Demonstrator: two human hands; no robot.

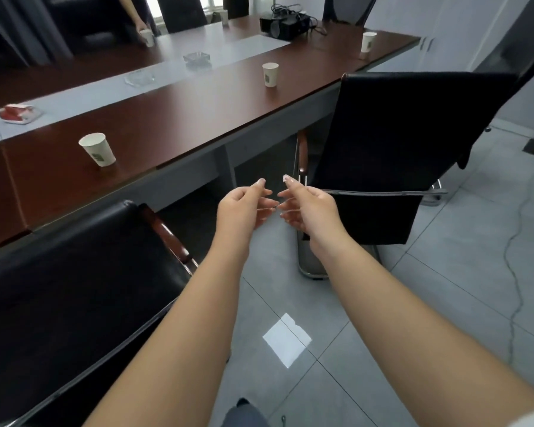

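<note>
My left hand (244, 208) and my right hand (305, 208) are stretched out in front of me, palms facing each other, fingertips a small gap apart. The fingers of both are loosely curled and hold nothing. They hover over the floor in the gap between two black office chairs, the near one (74, 272) at my left and the other (392, 143) at my right. Neither hand touches a chair or the table.
A long brown conference table (182, 106) runs across the left and back, with three paper cups (97, 149) (270, 74) (368, 41), glass ashtrays (197, 58), a red packet (14, 114) and a black device with cables (285, 23). Another person's hand (141, 27) holds a cup at the far end. Grey tiled floor (413, 303) lies below.
</note>
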